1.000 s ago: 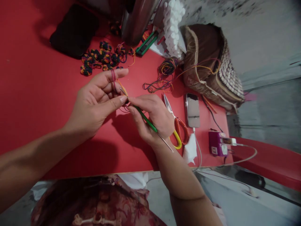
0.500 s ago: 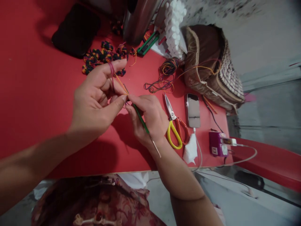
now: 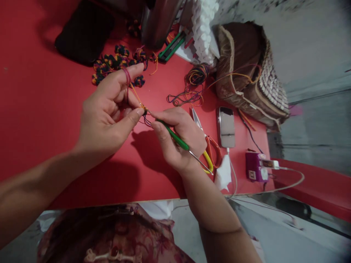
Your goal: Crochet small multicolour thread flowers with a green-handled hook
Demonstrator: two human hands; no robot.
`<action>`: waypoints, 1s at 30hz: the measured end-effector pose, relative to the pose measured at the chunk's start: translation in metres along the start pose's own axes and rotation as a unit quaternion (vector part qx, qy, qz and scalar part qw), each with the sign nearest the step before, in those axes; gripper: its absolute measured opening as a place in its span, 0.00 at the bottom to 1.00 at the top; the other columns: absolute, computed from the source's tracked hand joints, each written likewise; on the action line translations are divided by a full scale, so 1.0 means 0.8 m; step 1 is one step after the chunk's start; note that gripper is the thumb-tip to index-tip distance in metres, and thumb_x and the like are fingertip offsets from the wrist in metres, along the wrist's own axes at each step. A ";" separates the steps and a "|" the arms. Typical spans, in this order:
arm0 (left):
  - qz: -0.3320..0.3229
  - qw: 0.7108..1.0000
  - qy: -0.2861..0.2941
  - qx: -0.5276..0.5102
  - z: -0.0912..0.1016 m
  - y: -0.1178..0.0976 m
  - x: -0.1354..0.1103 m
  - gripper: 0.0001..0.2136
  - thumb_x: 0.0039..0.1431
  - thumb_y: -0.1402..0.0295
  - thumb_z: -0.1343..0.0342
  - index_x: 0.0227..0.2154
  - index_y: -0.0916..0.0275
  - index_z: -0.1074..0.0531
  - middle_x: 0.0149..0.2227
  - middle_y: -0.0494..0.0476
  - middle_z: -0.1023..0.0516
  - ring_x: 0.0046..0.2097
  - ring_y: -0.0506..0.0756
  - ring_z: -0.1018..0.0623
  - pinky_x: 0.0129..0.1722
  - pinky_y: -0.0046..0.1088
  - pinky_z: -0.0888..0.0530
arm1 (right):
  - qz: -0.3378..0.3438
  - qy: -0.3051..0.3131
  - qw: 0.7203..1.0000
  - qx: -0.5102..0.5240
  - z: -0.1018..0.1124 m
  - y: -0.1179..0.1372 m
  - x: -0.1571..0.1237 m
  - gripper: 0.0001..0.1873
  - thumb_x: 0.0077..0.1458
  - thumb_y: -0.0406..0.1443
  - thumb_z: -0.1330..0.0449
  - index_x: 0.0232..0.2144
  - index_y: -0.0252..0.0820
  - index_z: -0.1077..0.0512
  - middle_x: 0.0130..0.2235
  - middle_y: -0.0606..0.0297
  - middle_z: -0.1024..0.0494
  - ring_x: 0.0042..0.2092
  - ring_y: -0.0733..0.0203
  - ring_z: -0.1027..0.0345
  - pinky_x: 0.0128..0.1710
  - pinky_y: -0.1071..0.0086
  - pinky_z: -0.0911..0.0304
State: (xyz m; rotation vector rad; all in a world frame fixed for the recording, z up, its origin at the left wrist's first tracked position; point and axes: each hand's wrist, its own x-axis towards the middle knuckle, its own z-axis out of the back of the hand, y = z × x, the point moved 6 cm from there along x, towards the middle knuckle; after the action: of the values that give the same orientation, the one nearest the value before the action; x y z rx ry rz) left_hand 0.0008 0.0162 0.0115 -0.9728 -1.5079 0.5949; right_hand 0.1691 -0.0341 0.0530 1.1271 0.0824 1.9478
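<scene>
My right hand [image 3: 179, 137] is closed round the green handle of a crochet hook [image 3: 177, 137], whose bare metal end sticks out past my wrist. Its other tip meets a small piece of dark and orange crochet [image 3: 144, 109]. My left hand [image 3: 109, 106] pinches that piece between thumb and fingers, index finger stretched out. Magenta thread [image 3: 126, 76] loops round this index finger, and an orange strand runs down to the piece. Dark loose thread hangs under the pinch. Behind the left hand lie several crocheted flowers [image 3: 109, 64] in black, orange and magenta.
Scissors [image 3: 210, 155] lie partly behind my right hand. Beyond are a tangled thread bundle [image 3: 197, 75], a green cutter [image 3: 172, 47], a dark metal cylinder [image 3: 157, 22] and a black pouch [image 3: 85, 33]. Rightward are a charging phone [image 3: 226, 128], a purple adapter [image 3: 255, 167] and a brown bag [image 3: 241, 47].
My right hand has moved right, away from the left, and the hook has turned to a flatter slant, its rear end swinging rightward. The left hand has shifted slightly left.
</scene>
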 end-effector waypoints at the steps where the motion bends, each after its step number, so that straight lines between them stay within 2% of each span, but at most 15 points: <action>1: 0.011 1.000 -0.004 0.005 0.000 -0.001 0.000 0.29 0.64 0.67 0.23 0.67 0.51 0.18 0.38 0.51 0.16 0.36 0.50 0.19 0.38 0.23 0.18 | 0.011 -0.006 1.000 0.011 0.000 0.001 0.001 0.09 0.77 0.41 0.39 0.51 0.55 0.18 0.39 0.64 0.12 0.37 0.57 0.17 0.36 0.63 0.24; 3: 0.031 0.999 0.003 0.018 0.000 -0.004 0.001 0.27 0.65 0.67 0.24 0.66 0.49 0.18 0.36 0.50 0.18 0.36 0.50 0.19 0.37 0.24 0.18 | 0.033 -0.016 0.998 0.049 0.001 0.004 0.003 0.08 0.76 0.37 0.38 0.51 0.53 0.19 0.39 0.64 0.11 0.37 0.57 0.17 0.38 0.64 0.23; 5: 0.022 0.999 0.013 0.024 -0.001 -0.007 0.001 0.27 0.66 0.66 0.24 0.67 0.48 0.18 0.35 0.50 0.19 0.34 0.50 0.20 0.35 0.22 0.20 | 0.046 -0.025 0.996 0.078 0.002 0.006 0.005 0.09 0.75 0.34 0.37 0.51 0.51 0.19 0.39 0.64 0.11 0.38 0.58 0.16 0.40 0.65 0.23; 11: 0.000 0.999 -0.005 0.041 -0.001 -0.009 0.001 0.26 0.68 0.59 0.25 0.67 0.49 0.19 0.33 0.51 0.21 0.33 0.51 0.23 0.30 0.25 0.24 | 0.037 -0.027 0.996 0.082 0.004 0.009 0.007 0.10 0.73 0.31 0.36 0.49 0.51 0.18 0.39 0.65 0.11 0.39 0.59 0.15 0.41 0.66 0.21; 15: 0.000 0.997 0.014 0.074 -0.001 -0.017 0.003 0.27 0.68 0.66 0.27 0.69 0.46 0.19 0.33 0.51 0.23 0.33 0.53 0.24 0.30 0.28 0.28 | 0.040 -0.036 0.993 0.108 0.006 0.009 0.007 0.10 0.72 0.29 0.36 0.49 0.46 0.18 0.39 0.64 0.11 0.39 0.59 0.15 0.38 0.65 0.20; 16: 0.012 0.996 0.025 0.079 -0.001 -0.018 0.004 0.29 0.68 0.69 0.28 0.70 0.45 0.20 0.34 0.52 0.23 0.34 0.53 0.23 0.32 0.29 0.27 | 0.031 -0.034 0.992 0.120 0.006 0.008 0.008 0.10 0.72 0.29 0.36 0.48 0.46 0.17 0.39 0.64 0.11 0.39 0.59 0.15 0.38 0.65 0.20; 17: -0.004 0.997 0.025 0.072 0.001 -0.022 0.005 0.30 0.66 0.70 0.27 0.69 0.46 0.19 0.33 0.51 0.23 0.33 0.53 0.25 0.30 0.28 0.29 | 0.016 -0.032 0.990 0.133 0.006 0.005 0.007 0.10 0.72 0.29 0.36 0.48 0.47 0.17 0.39 0.64 0.11 0.39 0.58 0.15 0.38 0.64 0.20; 21: 0.043 0.996 0.029 0.068 0.006 -0.017 0.005 0.30 0.63 0.72 0.27 0.67 0.46 0.17 0.36 0.52 0.20 0.35 0.54 0.23 0.34 0.31 0.26 | -0.043 -0.021 0.981 0.190 0.008 -0.003 0.006 0.08 0.71 0.32 0.33 0.46 0.48 0.15 0.39 0.65 0.11 0.38 0.58 0.16 0.40 0.62 0.20; 27: 0.042 0.992 0.071 0.097 0.002 -0.011 0.002 0.39 0.59 0.78 0.32 0.72 0.41 0.22 0.33 0.49 0.24 0.31 0.52 0.28 0.32 0.31 0.28 | -0.141 -0.003 0.958 0.248 0.010 -0.014 0.003 0.04 0.72 0.37 0.30 0.43 0.48 0.13 0.35 0.67 0.13 0.35 0.60 0.19 0.39 0.63 0.23; 30: 0.016 0.993 0.083 0.085 0.000 -0.015 0.003 0.41 0.57 0.78 0.31 0.72 0.40 0.22 0.32 0.49 0.24 0.29 0.52 0.29 0.29 0.30 0.29 | -0.177 -0.005 0.945 0.276 0.009 -0.024 0.000 0.06 0.70 0.41 0.28 0.40 0.47 0.13 0.32 0.67 0.15 0.32 0.61 0.22 0.36 0.64 0.23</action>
State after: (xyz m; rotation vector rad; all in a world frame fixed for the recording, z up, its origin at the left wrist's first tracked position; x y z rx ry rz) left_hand -0.0020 0.0119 0.0222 -0.8926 -1.2743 0.6381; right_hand 0.1870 -0.0244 0.0490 1.3617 0.8146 1.6288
